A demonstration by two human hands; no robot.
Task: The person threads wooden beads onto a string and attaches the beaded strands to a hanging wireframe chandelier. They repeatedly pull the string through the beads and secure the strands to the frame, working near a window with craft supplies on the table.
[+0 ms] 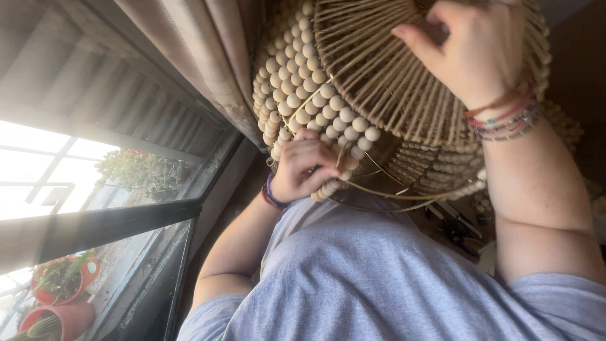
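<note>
A round lampshade-like frame [379, 82] fills the upper middle, made of thin cane spokes on wire rings and hung with rows of pale wooden beads [297, 76]. My left hand [306, 167] is closed on a strand of beads at the lower edge, beside a bare wire ring [391, 196]. My right hand [480, 50] presses on the spoked face, fingers curled into the spokes. It wears several bracelets at the wrist. My grey shirt [379, 284] fills the bottom.
A beige curtain [202, 57] hangs just left of the frame. A window with a dark frame [95, 227] takes up the left side, with potted plants in red pots [63, 297] beyond it. Small tools and loose beads lie on a surface [461, 230] at the right.
</note>
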